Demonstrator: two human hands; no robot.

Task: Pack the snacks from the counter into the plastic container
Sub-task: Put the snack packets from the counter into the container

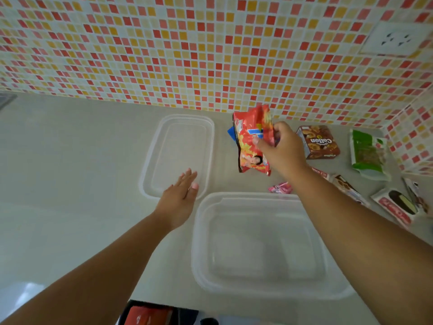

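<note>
- Right hand (281, 151): fingers clamped on red snack bag (251, 141), held above counter (70, 160).
- Left hand (179, 200): fingers straight, together, over lid (150, 184); plastic container (199, 231) just beside.

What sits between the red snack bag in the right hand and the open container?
Head view: a small pink wrapper lies on the counter just past the container's far rim, below the red snack bag held by the right hand.
</note>
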